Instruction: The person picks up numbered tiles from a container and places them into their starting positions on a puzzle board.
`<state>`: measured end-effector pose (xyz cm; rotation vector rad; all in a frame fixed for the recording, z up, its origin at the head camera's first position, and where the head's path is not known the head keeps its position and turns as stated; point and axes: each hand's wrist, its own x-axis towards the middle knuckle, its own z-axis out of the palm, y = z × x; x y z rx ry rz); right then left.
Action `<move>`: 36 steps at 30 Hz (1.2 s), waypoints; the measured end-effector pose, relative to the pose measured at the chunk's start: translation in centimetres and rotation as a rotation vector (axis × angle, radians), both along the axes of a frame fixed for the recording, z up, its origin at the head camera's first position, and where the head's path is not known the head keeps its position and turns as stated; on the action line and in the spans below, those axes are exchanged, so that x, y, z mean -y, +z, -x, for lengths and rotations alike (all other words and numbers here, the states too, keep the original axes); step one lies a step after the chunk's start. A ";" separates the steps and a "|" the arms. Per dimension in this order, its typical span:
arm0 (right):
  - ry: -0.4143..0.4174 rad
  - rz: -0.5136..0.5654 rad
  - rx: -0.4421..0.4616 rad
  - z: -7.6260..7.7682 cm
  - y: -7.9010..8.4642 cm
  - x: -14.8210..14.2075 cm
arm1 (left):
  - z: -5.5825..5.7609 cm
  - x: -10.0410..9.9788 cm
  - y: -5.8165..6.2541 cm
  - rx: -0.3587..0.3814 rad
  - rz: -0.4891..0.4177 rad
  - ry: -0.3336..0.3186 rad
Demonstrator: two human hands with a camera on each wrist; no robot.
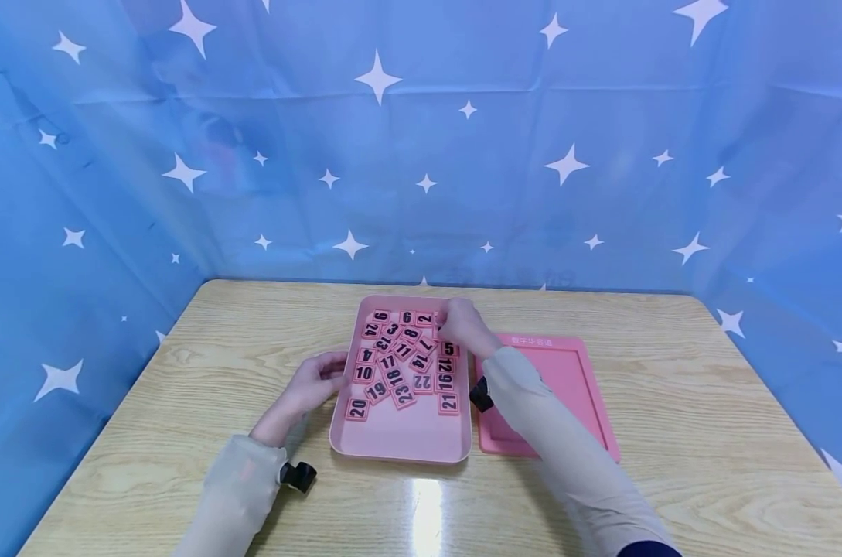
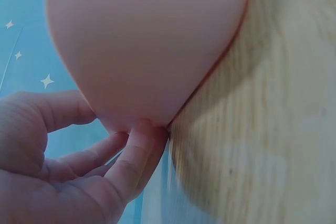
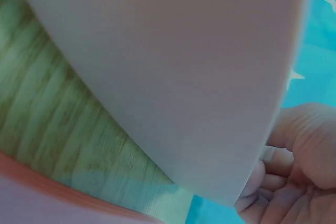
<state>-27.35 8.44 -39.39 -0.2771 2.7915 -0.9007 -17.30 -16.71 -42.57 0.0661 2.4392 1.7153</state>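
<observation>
A shallow pink tray (image 1: 407, 441) holds many pink number tiles (image 1: 393, 376), some askew, with several lined up along its right side. At the tray's left wall, my left hand (image 1: 315, 381) grips the edge; the left wrist view shows fingertips against the outer wall and another digit at the rim. My right hand (image 1: 465, 321) reaches over the far right corner with bent fingers. In the right wrist view, its fingertips are partly hidden behind the tray wall (image 3: 184, 77), so whether they pinch a tile cannot be seen.
A pink framed board (image 1: 588, 387) lies flat just right of the tray, partly under my right forearm. Everything rests on a light wooden table (image 1: 149, 433). A blue curtain with white stars (image 1: 421, 155) hangs behind the table and along its sides.
</observation>
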 end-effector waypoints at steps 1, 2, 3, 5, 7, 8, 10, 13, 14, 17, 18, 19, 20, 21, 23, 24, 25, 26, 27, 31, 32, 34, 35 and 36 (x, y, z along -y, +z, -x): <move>0.001 -0.012 0.002 0.0 0.0 0.0 | 0.0 0.0 0.0 -0.004 0.002 -0.004; 0.004 -0.024 0.005 0.1 0.0 0.1 | 0.0 0.1 -0.1 -0.006 0.002 -0.005; 0.006 -0.034 0.007 0.1 0.0 0.2 | 0.0 0.1 -0.1 -0.009 0.001 -0.007; 0.007 -0.055 0.007 0.1 0.0 0.3 | 0.0 0.1 -0.1 -0.014 -0.001 -0.009; 0.009 -0.077 0.001 0.1 0.0 0.4 | 0.1 0.2 -0.2 -0.016 0.006 -0.012; 0.014 -0.093 -0.007 0.1 0.0 0.4 | 0.1 0.2 -0.2 -0.016 0.008 -0.011; 0.020 -0.116 -0.019 0.0 0.0 0.5 | 0.1 0.2 -0.2 -0.007 0.007 -0.004; 0.040 -0.152 -0.044 0.0 -0.1 0.6 | 0.1 0.1 -0.3 0.005 0.008 -0.002; 0.046 -0.163 -0.051 0.0 -0.1 0.6 | 0.1 0.1 -0.3 0.009 0.005 -0.001; 0.064 -0.184 -0.076 0.0 -0.2 0.6 | 0.0 0.1 -0.2 0.005 0.005 0.000; 0.069 -0.188 -0.081 0.1 -0.1 0.6 | 0.0 0.1 -0.2 0.002 0.005 -0.002; 0.077 -0.195 -0.086 0.1 -0.1 0.5 | 0.0 0.1 -0.2 -0.001 0.003 -0.001; 0.085 -0.205 -0.089 0.2 0.0 0.5 | 0.0 0.1 -0.2 0.000 -0.002 0.002; 0.097 -0.216 -0.092 0.2 0.0 0.4 | 0.0 0.1 -0.2 -0.002 -0.006 0.003; 0.114 -0.238 -0.091 0.4 0.1 0.3 | 0.0 0.1 -0.2 0.000 -0.012 0.000; 0.122 -0.241 -0.086 0.4 0.1 0.2 | 0.0 0.1 -0.2 0.001 -0.014 -0.001; 0.130 -0.246 -0.081 0.5 0.1 0.1 | 0.0 0.1 -0.2 0.003 -0.016 -0.002; 0.137 -0.246 -0.078 0.6 0.1 0.0 | 0.0 0.1 -0.2 0.005 -0.017 0.000; 0.147 -0.250 -0.080 0.6 0.1 -0.1 | 0.1 0.1 -0.2 0.005 -0.015 -0.001; 0.163 -0.239 -0.086 0.8 0.0 -0.3 | 0.0 0.2 -0.2 0.002 -0.012 -0.003; 0.166 -0.238 -0.089 0.9 -0.1 -0.3 | 0.0 0.2 -0.2 0.003 -0.013 -0.004; 0.167 -0.240 -0.089 1.0 -0.1 -0.4 | 0.0 0.1 -0.1 0.002 -0.014 -0.006; 0.167 -0.242 -0.088 1.0 -0.2 -0.4 | 0.0 0.1 -0.1 0.001 -0.016 -0.006; 0.170 -0.244 -0.086 1.0 -0.2 -0.4 | 0.0 0.1 -0.1 0.001 -0.018 -0.007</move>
